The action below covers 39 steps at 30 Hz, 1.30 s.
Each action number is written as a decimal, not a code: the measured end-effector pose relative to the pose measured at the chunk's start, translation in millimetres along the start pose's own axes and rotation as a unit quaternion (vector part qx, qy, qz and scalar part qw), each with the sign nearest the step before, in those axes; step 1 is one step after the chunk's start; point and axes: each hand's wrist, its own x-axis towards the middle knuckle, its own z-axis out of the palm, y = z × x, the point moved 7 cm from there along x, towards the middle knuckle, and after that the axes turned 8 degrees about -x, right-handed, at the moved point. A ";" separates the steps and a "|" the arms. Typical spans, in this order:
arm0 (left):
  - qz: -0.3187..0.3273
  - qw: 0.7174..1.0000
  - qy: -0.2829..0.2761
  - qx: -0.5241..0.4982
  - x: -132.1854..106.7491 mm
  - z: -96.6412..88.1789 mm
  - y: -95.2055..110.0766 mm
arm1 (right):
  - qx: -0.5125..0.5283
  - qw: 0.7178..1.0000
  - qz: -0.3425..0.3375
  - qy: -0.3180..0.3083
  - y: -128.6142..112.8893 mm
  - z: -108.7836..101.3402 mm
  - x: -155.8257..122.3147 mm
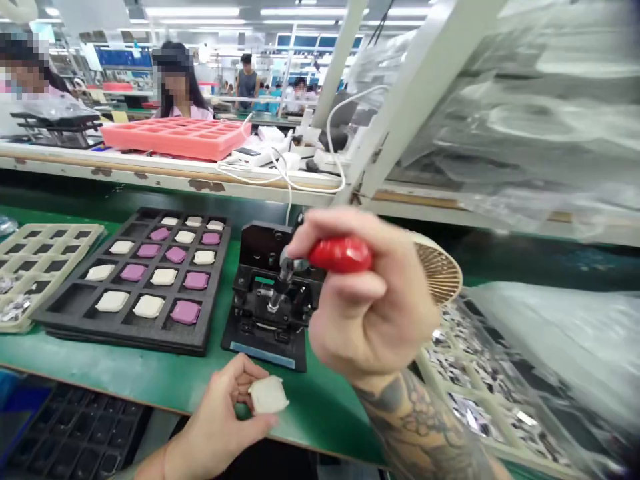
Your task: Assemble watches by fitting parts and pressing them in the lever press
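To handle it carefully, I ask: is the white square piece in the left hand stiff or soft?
The white square piece seems light: the left hand pinches it by one edge. It holds its shape, so probably stiff.

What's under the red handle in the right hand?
Under the red handle, gripped by the right hand, sits a black press with a metal post. The hand covers the press's right side, so that part cannot be seen.

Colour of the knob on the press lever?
The lever knob is glossy red, clearest in the head view.

Pink compartment tray (176, 138) on the upper shelf (100, 165)
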 end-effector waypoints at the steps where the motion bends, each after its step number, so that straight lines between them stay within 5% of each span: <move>1: 0.009 1.000 -0.001 0.013 -0.8 -2.4 2.3 | 0.001 0.999 0.048 0.020 0.1 -5.8 2.9; 3: 0.041 0.998 -0.011 0.042 -2.0 -5.5 9.3 | -0.014 0.991 0.090 0.094 -4.9 -26.1 -3.7; 5: 0.113 0.988 -0.038 0.095 -5.0 -6.9 21.5 | -0.036 0.993 0.065 0.096 -14.6 -37.7 -26.3; 8: 0.290 0.934 -0.060 0.199 -18.5 -11.9 46.4 | -0.028 0.994 0.011 -0.105 -22.2 -18.3 -87.9; 11: 0.410 0.868 -0.044 0.278 -33.5 -18.7 63.4 | -0.132 0.952 0.000 -0.274 -11.2 12.3 -158.2; 14: 0.423 0.845 -0.023 0.326 -35.6 -19.6 73.6 | -0.209 0.903 0.002 -0.375 9.7 43.8 -196.4; 18: 0.413 0.828 0.006 0.380 -32.0 -12.3 84.6 | -0.213 0.854 0.076 -0.468 38.0 71.7 -200.4; 22: 0.413 0.775 0.059 0.474 -34.1 -10.0 84.2 | -0.142 0.885 0.157 -0.414 37.5 55.9 -191.3; 25: 0.409 0.701 0.084 0.579 -31.4 -5.0 77.7 | -0.108 0.930 0.174 -0.305 22.7 23.4 -197.2; 29: 0.352 0.618 0.057 0.700 -0.4 13.6 71.5 | -0.097 0.952 0.187 -0.222 10.0 -8.3 -213.9; 34: 0.209 0.635 -0.031 0.743 53.5 25.7 61.8 | -0.092 0.957 0.190 -0.198 10.2 -15.4 -216.8; 39: 0.170 0.664 -0.060 0.725 58.1 21.1 53.4 | -0.091 0.958 0.182 -0.203 11.0 -13.7 -214.2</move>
